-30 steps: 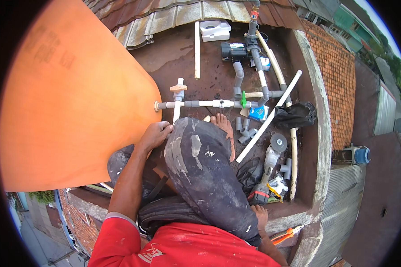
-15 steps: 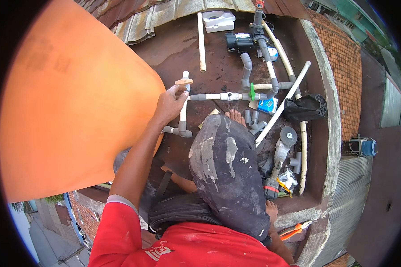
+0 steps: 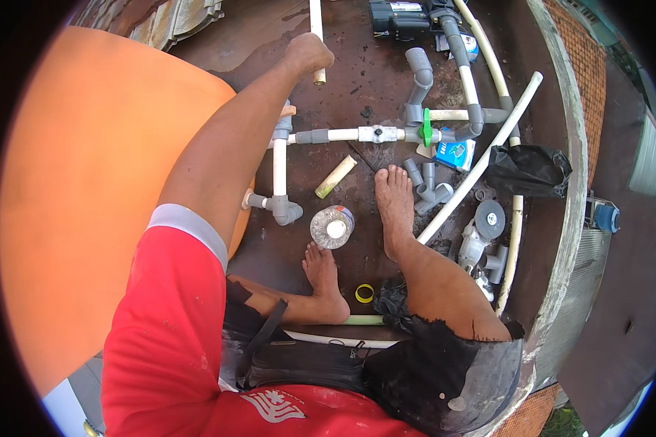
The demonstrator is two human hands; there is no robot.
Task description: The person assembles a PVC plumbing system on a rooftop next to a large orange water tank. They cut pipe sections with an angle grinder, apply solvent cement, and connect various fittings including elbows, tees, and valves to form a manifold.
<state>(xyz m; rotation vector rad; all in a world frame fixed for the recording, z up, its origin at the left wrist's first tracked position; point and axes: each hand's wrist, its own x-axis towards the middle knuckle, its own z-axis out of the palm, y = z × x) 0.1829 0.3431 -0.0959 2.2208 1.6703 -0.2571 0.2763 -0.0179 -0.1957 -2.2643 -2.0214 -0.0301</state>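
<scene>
The left hand is stretched far forward and closed around a white pipe, gripping it close to its near end. The pipe's long axis runs straight away from the person, its near end pointing back toward the feet and its far end running out of the top of the view. It lies over the dark wet roof slab, just left of a black pump. The right hand is out of view, so I cannot tell its state. Just behind the gripping hand sits the pipe assembly: a horizontal run of white pipe and grey fittings with a green-handled valve, and a vertical leg dropping to a grey elbow. To the left the big orange tank closes off that whole side, touching the forearm's edge in the view. To the right a long white pipe lies diagonally, with loose grey fittings, a blue-and-white box, a black bag and an angle grinder crowding the strip before the curved parapet. Open slab remains between the held pipe and the pump, and just in front of the assembly, where a short cream pipe stub lies slanted. Nearer the person stand a plastic bottle, both bare feet and a yellow tape ring.
</scene>
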